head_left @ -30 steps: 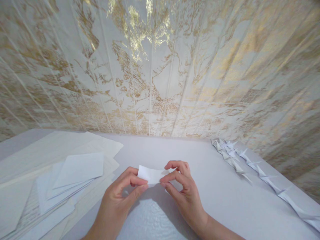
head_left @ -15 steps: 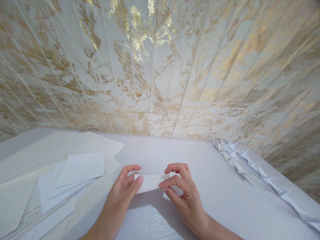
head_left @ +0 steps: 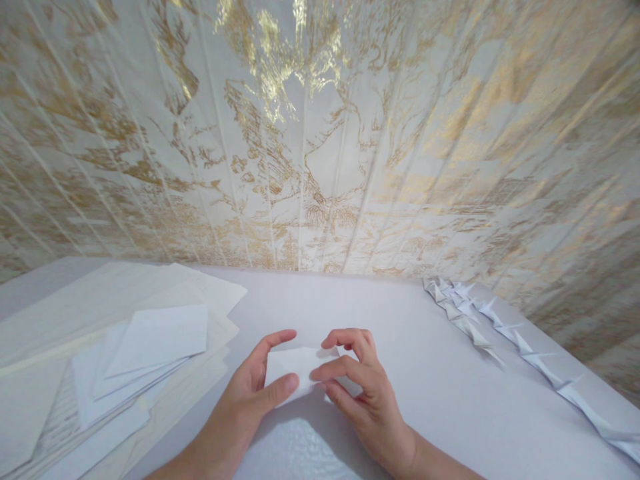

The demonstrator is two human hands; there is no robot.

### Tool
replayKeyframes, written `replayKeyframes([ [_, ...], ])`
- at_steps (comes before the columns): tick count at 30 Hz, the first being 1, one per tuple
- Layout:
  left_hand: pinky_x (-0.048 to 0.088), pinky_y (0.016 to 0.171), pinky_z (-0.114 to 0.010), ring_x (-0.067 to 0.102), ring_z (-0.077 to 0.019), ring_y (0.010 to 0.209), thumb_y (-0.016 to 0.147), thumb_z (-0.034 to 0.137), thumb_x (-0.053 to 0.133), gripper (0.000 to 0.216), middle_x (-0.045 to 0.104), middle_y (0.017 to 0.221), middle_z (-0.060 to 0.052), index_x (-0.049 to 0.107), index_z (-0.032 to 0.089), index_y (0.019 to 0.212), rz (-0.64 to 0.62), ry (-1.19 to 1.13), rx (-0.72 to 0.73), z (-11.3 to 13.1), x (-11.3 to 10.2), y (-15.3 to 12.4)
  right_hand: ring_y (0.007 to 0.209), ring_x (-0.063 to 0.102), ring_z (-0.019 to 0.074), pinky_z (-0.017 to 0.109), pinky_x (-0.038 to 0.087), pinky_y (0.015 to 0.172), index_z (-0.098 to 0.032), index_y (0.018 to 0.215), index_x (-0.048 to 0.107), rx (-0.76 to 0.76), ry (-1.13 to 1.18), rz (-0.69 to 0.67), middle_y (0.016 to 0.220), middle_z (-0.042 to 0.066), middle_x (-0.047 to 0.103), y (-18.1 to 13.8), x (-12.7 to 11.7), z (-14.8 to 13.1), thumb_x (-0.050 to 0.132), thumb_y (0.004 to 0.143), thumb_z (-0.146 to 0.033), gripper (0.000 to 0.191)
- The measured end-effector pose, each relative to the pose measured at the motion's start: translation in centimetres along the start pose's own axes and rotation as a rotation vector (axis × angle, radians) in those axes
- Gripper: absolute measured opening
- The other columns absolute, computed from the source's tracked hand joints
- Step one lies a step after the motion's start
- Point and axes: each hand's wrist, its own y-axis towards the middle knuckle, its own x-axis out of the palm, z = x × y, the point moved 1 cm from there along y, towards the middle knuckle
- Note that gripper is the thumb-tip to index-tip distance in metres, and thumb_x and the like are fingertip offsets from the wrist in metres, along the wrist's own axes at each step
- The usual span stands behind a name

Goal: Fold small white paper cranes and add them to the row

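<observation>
A small folded piece of white paper (head_left: 295,367) is held between both hands, just above the table. My left hand (head_left: 257,383) grips its left end, thumb across the near face and the index finger raised behind. My right hand (head_left: 363,380) pinches the right part with thumb and fingertips, the index finger curled above the upper edge. The fingers hide part of the paper's right end.
Loose white sheets (head_left: 157,340) lie on larger cream papers (head_left: 227,293) at the left. Folded paper shapes with pointed tips (head_left: 530,357) stand in rows along the right edge of the white table (head_left: 320,300). A gold-patterned curtain (head_left: 300,167) hangs behind.
My left hand has shifted right along the paper, its thumb now further over the near face. More of the paper's face shows. My right hand has moved slightly left, still pinching.
</observation>
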Motion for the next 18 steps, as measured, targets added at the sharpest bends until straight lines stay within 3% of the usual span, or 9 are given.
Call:
replayKeyframes([
  [7,0.049,0.065,-0.025,0.065,-0.016,0.071,0.072,0.034,0.082,0.059,0.072,0.089,-0.003,0.051,0.022,0.121,0.028,-0.04,0.067,-0.21,-0.36,0.78,0.101,0.048,0.0202,0.033,0.039,0.088,-0.028,0.094,0.068,-0.002,0.03,-0.018,0.105,0.002,0.056,0.06,0.09,-0.07,0.06,0.092,-0.018,0.013],
  [18,0.05,0.075,-0.028,0.067,-0.0178,0.08,0.073,0.033,0.082,0.055,0.074,0.092,-0.004,0.054,0.021,0.12,-0.019,0.006,-0.043,0.0,0.22,0.08,0.103,0.049,0.0211,0.035,0.04,0.088,-0.028,0.092,0.067,-0.02,-0.019,0.015,0.109,0.003,0.055,0.06,-0.16,-0.21,0.057,0.091,-0.012,0.019],
])
